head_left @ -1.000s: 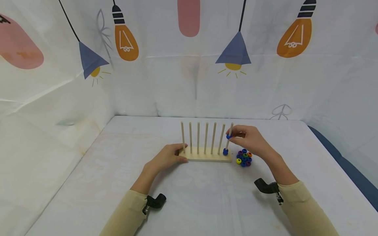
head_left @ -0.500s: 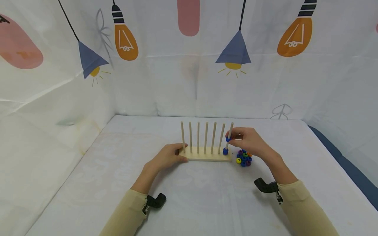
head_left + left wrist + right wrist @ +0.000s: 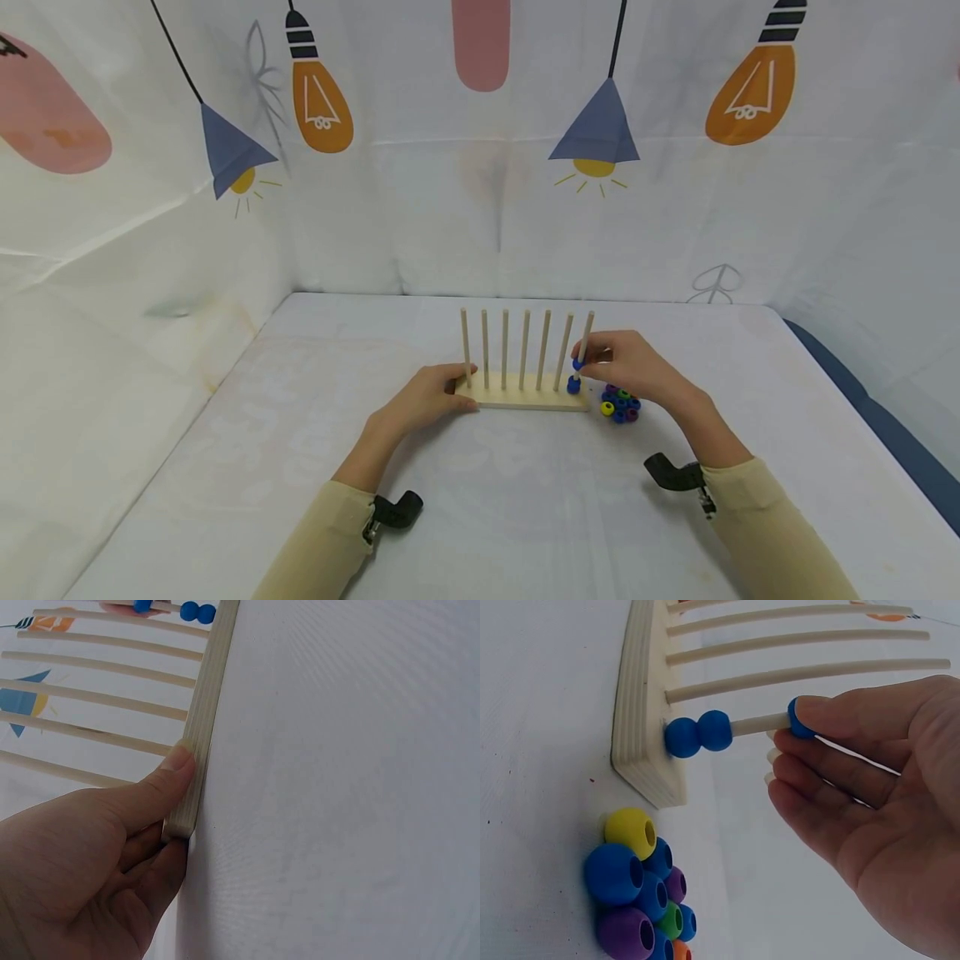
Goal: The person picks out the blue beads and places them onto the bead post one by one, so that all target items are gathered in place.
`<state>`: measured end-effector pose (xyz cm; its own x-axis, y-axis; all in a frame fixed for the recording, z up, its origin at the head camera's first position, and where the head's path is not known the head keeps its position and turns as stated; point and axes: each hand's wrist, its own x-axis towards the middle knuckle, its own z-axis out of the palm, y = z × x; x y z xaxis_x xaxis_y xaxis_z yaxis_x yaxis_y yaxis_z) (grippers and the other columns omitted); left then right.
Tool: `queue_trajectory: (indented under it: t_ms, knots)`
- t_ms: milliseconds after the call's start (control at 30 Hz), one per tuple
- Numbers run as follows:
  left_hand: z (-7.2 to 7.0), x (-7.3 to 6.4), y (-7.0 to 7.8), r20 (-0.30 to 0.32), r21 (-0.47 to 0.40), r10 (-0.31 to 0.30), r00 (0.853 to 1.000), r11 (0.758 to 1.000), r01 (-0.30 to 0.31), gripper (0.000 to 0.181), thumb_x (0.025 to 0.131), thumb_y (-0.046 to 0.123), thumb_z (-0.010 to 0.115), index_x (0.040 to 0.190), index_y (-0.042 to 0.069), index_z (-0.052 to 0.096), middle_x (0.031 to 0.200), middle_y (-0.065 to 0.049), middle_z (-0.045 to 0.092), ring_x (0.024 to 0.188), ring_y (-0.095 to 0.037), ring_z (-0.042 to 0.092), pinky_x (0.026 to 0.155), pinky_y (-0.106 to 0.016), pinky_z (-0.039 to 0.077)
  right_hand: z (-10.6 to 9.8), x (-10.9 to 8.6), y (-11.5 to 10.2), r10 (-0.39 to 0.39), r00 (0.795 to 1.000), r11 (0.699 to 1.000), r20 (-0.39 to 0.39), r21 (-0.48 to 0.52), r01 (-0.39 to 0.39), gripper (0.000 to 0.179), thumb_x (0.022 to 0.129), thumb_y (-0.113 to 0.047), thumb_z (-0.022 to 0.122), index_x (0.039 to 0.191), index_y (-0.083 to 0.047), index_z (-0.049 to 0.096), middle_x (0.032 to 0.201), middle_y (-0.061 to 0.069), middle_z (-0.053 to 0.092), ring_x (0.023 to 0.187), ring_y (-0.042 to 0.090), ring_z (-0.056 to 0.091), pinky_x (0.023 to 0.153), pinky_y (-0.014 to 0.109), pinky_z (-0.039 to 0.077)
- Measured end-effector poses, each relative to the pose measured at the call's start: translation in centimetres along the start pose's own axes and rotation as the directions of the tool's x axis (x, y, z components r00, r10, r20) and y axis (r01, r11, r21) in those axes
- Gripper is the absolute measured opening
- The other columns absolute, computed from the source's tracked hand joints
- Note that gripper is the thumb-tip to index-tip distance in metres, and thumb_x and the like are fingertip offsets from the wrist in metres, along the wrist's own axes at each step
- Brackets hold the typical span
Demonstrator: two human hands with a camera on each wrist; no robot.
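A pale wooden peg rack [image 3: 528, 400] with a row of upright pegs stands on the table. My left hand [image 3: 431, 392] grips its left end, thumb on the front edge of the base in the left wrist view [image 3: 97, 847]. With thumb and fingers my right hand [image 3: 626, 362] pinches a blue bead [image 3: 801, 720] threaded on the rightmost peg, partway up. Below it, two blue beads [image 3: 697, 735] sit stacked at the foot of that same peg, with bare peg between. The other pegs carry no beads.
To the right of the rack lies a tight cluster of loose beads [image 3: 621, 407] in blue, purple, green, orange and yellow. The white-covered table [image 3: 480, 517] meets a printed cloth backdrop [image 3: 420, 217]. Dark blue material [image 3: 855, 375] shows past the right table edge.
My right hand has moved down along the rightmost peg, bringing the pinched blue bead closer to the two beads below. The left hand and the rack have stayed in place.
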<state>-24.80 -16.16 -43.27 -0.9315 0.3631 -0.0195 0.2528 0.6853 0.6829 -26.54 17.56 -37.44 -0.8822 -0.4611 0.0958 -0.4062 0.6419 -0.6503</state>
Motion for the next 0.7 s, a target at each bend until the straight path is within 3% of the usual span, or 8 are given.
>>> queue_trajectory:
  t_ms: [167,433,700]
  knots:
    - [0.0,0.1,0.0,0.001,0.007,0.001,1.000,1.000,-0.001,0.064,0.086,0.032,0.078,0.144,0.017,0.055,0.148,-0.001,0.054,0.141,-0.018,0.045,0.117,-0.039,0.037,0.1,0.1,0.2,0.007,1.000,1.000,0.020,0.000,-0.007,0.015,0.089,-0.007,0.069,0.103,-0.011,0.071,0.096,0.003,0.073,0.094,0.020,0.067,0.088,0.045,0.058]
    - [0.0,0.1,-0.1,-0.001,-0.001,-0.001,1.000,1.000,0.001,0.064,0.086,0.032,0.078,0.144,0.017,0.055,0.148,-0.002,0.054,0.141,-0.019,0.046,0.117,-0.041,0.038,0.4,0.3,0.6,0.028,0.999,1.000,0.038,0.003,-0.029,0.014,0.089,-0.009,0.070,0.102,-0.012,0.070,0.100,0.004,0.073,0.104,0.027,0.068,0.093,0.049,0.055]
    - [0.0,0.0,0.1,-0.006,-0.001,-0.010,1.000,1.000,0.010,0.062,0.085,0.031,0.079,0.142,0.017,0.057,0.147,-0.002,0.055,0.141,-0.019,0.045,0.117,-0.041,0.037,1.0,0.4,1.1,0.027,0.998,1.000,0.057,0.006,-0.027,0.013,0.087,-0.009,0.072,0.099,-0.011,0.071,0.096,0.004,0.073,0.096,0.022,0.067,0.084,0.041,0.056]
